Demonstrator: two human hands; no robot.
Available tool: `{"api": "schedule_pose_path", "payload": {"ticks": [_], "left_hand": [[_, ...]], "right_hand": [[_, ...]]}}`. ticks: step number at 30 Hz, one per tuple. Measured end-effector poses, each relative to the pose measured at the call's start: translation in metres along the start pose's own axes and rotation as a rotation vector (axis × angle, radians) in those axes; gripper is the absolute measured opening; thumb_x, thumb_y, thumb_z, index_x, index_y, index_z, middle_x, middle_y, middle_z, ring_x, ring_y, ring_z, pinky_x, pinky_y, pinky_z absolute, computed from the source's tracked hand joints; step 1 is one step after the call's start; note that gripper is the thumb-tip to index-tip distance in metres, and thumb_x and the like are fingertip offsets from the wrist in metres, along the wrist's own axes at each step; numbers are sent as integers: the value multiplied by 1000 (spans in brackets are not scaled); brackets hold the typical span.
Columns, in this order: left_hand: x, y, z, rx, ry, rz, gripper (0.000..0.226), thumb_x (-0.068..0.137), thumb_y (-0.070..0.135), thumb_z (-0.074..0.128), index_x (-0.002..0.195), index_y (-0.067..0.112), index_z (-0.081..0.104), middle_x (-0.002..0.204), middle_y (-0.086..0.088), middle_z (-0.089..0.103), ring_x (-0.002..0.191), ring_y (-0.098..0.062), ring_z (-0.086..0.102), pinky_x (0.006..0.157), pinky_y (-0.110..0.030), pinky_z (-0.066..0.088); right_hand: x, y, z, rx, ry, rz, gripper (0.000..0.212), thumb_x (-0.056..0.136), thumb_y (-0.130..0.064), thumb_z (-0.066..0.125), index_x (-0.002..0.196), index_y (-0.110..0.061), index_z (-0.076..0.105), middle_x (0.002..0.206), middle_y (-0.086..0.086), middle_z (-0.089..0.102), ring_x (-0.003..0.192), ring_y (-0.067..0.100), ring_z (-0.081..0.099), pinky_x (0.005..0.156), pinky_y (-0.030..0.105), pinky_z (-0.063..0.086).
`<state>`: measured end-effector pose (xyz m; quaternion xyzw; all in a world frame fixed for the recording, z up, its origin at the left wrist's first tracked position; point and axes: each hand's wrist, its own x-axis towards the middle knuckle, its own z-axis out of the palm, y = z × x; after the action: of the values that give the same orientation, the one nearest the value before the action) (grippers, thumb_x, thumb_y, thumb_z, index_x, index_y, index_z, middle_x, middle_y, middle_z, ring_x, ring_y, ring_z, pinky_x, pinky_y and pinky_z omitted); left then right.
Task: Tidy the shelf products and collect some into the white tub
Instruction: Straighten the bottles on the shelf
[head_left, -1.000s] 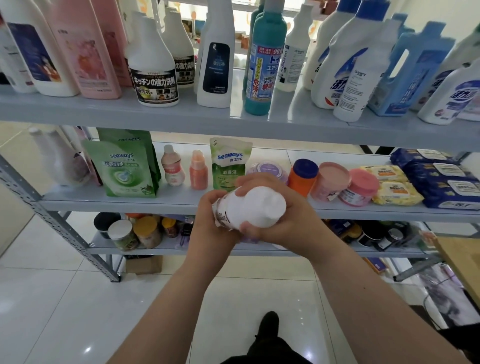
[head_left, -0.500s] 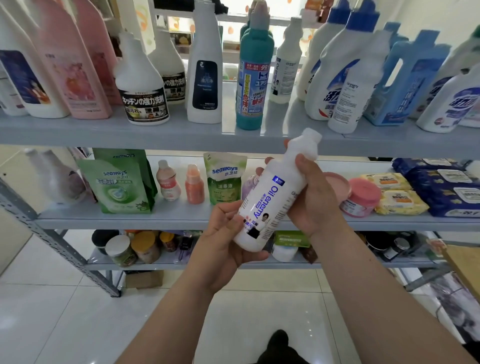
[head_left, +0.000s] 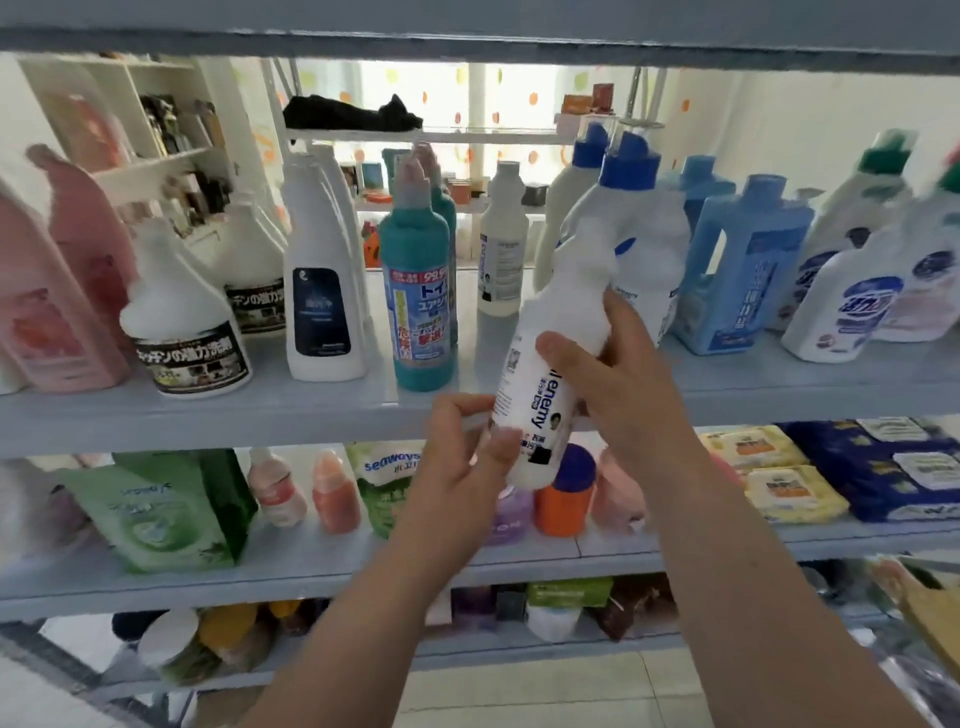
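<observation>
right hand (head_left: 623, 395) wraps white bottle (head_left: 545, 364) | left hand (head_left: 457, 462) pinches its base | risk: tilted bottle, placed right of teal bottle (head_left: 421, 306), may topple blue-capped bottles (head_left: 649, 244)

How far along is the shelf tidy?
Done: bottles on the upper shelf stand upright. In hand: left hand and right hand hold a white bottle before that shelf. Left: placing it; the tub is not in view, so collecting cannot be judged.

Smooth glossy white plastic bottle (head_left: 553, 364)
</observation>
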<state>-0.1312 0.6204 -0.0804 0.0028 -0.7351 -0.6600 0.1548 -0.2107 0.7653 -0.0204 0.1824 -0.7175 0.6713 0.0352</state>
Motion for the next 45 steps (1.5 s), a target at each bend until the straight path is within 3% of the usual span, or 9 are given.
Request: {"api": "schedule_pose_path", "payload": {"ticks": [6,10,16,18,21,25,34,39,45], "left_hand": [[128,18,14,233,84,34,39,99,5,45,125,34,49,130,11,58,121,-14,59,105,-47,51],[201,19,33,384,234,-31,53,99,11,58,146,20,35,145,-3,52,130,-25,53,104,-32,44],[251,21,59,221,321,-228,65,105,36,37,161,15,10,163,-14,24,147,-35,29,119,-48,27],[258,21,63,169,345,-238,80,96,54,35,162,16,9,162,-14,27,146,-37,32,120,-53,27],[269,14,61,284,328,-221,82,99,31,53,160,20,0,158,-13,34,140,-37,41,115,-53,36],[275,14,61,216,326,-241,83,81,60,34,150,14,28,144,-15,49,130,-40,50,110,-57,39],[215,20,67,317,329,-258,51,107,26,35,154,11,23,154,-17,33,137,-35,40,107,-43,35],[154,25,53,285,225,-135,74,79,23,74,140,21,33,132,-5,55,119,-25,58,105,-47,50],[76,29,15,324,100,45,77,88,12,75,133,48,23,121,24,50,107,7,51,74,2,42]], "right_hand": [[48,-8,-30,-303,167,-189,70,84,-49,75,143,-35,40,124,-17,63,103,-2,65,90,36,58],[62,0,-36,-414,190,-244,77,80,-60,69,145,-34,36,121,-21,58,93,-7,62,85,29,55],[71,17,-41,-467,100,-283,76,83,-59,68,145,-44,26,125,-27,51,91,-10,54,77,11,42],[72,21,-43,-471,78,-290,77,84,-59,67,146,-48,23,130,-25,53,101,-5,58,76,6,38],[74,26,-45,-454,57,-299,78,84,-59,68,146,-48,23,139,-21,53,114,6,60,83,13,43],[75,30,-44,-432,46,-314,73,86,-55,70,145,-44,29,136,-22,55,116,4,58,89,25,50],[70,28,-39,-441,101,-315,73,88,-50,72,146,-42,28,127,-28,48,105,-9,46,83,10,41],[54,24,-37,-440,173,-291,76,84,-56,67,147,-37,29,125,-25,47,105,-7,45,84,14,41],[40,13,-29,-467,212,-262,74,88,-49,72,148,-35,31,123,-22,48,102,-3,47,83,16,44]]}}
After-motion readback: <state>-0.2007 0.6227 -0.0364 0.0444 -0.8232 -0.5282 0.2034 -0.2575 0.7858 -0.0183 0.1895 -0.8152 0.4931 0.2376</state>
